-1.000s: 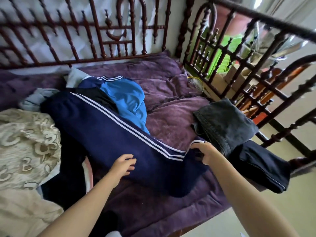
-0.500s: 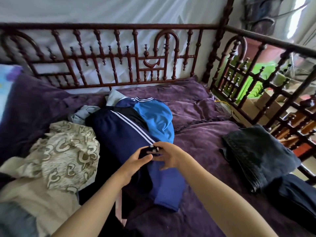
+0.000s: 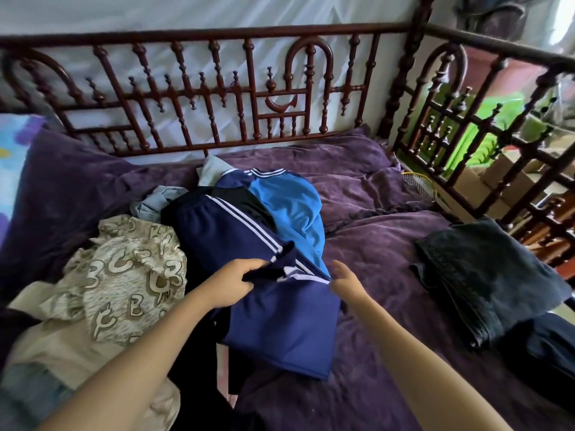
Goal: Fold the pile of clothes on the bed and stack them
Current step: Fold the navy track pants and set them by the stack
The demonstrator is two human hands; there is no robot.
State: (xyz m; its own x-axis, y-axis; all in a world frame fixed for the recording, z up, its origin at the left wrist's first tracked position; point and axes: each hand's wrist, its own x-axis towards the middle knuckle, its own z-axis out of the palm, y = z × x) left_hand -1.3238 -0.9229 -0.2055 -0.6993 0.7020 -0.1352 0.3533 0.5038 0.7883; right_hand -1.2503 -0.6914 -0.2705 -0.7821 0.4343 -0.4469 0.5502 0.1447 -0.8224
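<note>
Navy track pants [image 3: 249, 244] with white side stripes lie mid-bed on the purple bedcover [image 3: 379, 244], draped over the unsorted pile, with the near half doubled over into a rough panel toward the bed's edge. Left hand [image 3: 231, 283] pinches a dark cuff or hem end at the top of that panel, fingers curled round the cloth. Right hand [image 3: 345, 283] sits at the panel's right edge by the stripe; cannot tell whether it grips the fabric or only touches it. The fold looks half made. Main risk: the pants rest on a blue shirt [image 3: 289, 209] and against a beige patterned garment [image 3: 124, 275], so lifting or sliding them may drag those along and undo the pile's order. Second risk: the panel lies on lumpy cloth, not flat bedding, so the next fold could come out skewed, with stripes misaligned and one leg longer. If the right hand has no real hold, the right edge may sag and the fold open when the left lifts. Folded dark jeans [image 3: 479, 269] lie well apart to the right near the bed rail [image 3: 529, 169]; a loose fold carried over there may spill apart.
</note>
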